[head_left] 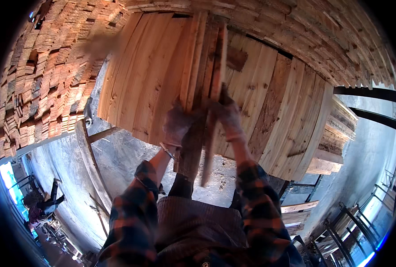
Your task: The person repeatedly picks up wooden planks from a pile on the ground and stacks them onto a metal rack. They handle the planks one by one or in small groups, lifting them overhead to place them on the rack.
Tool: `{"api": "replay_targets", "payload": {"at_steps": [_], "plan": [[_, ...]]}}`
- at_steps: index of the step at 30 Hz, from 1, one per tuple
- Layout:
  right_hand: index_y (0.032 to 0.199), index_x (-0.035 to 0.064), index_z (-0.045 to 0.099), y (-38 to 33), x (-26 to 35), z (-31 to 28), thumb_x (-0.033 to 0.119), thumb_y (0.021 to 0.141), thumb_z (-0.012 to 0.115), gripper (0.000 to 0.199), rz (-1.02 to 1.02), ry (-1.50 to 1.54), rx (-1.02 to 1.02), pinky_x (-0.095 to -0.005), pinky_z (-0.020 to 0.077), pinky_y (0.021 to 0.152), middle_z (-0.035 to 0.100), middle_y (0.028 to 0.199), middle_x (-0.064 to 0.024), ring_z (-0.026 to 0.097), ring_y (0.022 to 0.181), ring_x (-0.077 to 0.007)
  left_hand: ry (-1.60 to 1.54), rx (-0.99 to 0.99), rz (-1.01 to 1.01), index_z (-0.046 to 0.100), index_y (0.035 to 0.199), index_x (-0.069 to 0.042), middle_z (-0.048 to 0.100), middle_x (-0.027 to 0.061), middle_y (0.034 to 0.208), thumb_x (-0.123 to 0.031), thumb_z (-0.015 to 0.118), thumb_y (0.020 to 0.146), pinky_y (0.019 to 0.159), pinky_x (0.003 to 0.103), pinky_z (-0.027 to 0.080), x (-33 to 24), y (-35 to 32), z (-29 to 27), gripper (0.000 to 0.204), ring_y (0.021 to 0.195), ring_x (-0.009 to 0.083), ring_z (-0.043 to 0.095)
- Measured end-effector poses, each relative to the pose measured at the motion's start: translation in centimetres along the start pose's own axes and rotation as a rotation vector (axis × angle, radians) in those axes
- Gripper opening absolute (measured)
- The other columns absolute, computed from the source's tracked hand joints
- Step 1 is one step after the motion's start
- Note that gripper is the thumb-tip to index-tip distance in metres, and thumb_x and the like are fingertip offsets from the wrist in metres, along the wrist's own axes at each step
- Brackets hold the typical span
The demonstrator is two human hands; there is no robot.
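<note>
Several long wooden planks [199,58] stand on edge together in front of me, pointing away across a layer of flat boards [160,66]. My left hand [178,124] is closed around the left side of this bundle, near its close end. On the other side my right hand [227,116] grips the rightmost plank, which is tilted apart from the others at its lower end. Both hands are blurred by motion, and the planks hide some of the fingers. The near plank ends hang over the boards' front edge, close to my legs.
Stacked cut timber [51,75] rises at the left, and another wood stack [304,31] runs along the far side. A slanting wooden pole [93,164] stands left of the boards. Dark metal bars [371,93] are at the right. Another person [40,209] is far left.
</note>
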State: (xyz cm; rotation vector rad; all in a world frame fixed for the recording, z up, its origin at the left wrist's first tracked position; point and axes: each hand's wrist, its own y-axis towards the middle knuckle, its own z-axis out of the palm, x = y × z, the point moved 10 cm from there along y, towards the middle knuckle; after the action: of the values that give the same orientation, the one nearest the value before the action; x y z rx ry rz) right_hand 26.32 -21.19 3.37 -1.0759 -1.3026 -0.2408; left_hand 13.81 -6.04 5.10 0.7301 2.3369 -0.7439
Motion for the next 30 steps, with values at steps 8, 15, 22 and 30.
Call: {"api": "replay_targets", "payload": {"at_steps": [8,15,22,30], "plan": [[0.139,0.0017,0.039,-5.6,0.8,-18.7,0.022,0.060,0.075,0.089,-0.688,-1.027,-0.015,-0.0449,0.0422,0.091,0.053,0.127,-0.0204,0.052,0.106,-0.0363,-0.036,-0.063,-0.070,0.058,0.113,-0.001,0.068,0.0190,0.091,-0.048,0.075,0.065,0.073,0.040,0.051,-1.4,-2.5,-3.4,0.069,0.091,0.0326,0.067],[0.137,0.0068,0.042,1.1,-1.8,-27.4,0.022,0.067,0.074,0.078,-0.586,-1.284,-0.054,-0.0440,0.0417,0.093,0.051,0.119,-0.0209,0.050,0.105,-0.0399,-0.286,0.013,-0.090,0.062,0.100,-0.001,0.066,0.0107,0.077,-0.039,0.078,0.065,0.061,0.032,0.048,1.0,-0.4,1.4,0.053,0.070,0.0102,0.061],[0.139,0.0159,0.041,5.4,1.8,-30.5,0.016,0.064,0.073,0.082,-0.427,-1.408,-0.010,-0.0468,0.0495,0.081,0.053,0.118,-0.0210,0.054,0.104,-0.0362,-0.453,-0.064,0.046,0.059,0.106,0.000,0.065,0.0041,0.086,-0.016,0.074,0.071,0.060,0.026,0.050,-1.6,-0.2,0.5,0.041,0.071,0.0107,0.060],[0.133,0.0061,0.045,5.2,-0.4,-36.7,0.015,0.077,0.063,0.060,-0.641,-1.437,0.054,-0.0416,0.0474,0.087,0.053,0.122,-0.0189,0.054,0.107,-0.0340,-0.075,-0.135,0.070,0.061,0.108,-0.006,0.066,0.0102,0.081,-0.028,0.076,0.070,0.062,0.035,0.051,-3.4,-0.1,0.7,0.046,0.069,0.0232,0.063]]}}
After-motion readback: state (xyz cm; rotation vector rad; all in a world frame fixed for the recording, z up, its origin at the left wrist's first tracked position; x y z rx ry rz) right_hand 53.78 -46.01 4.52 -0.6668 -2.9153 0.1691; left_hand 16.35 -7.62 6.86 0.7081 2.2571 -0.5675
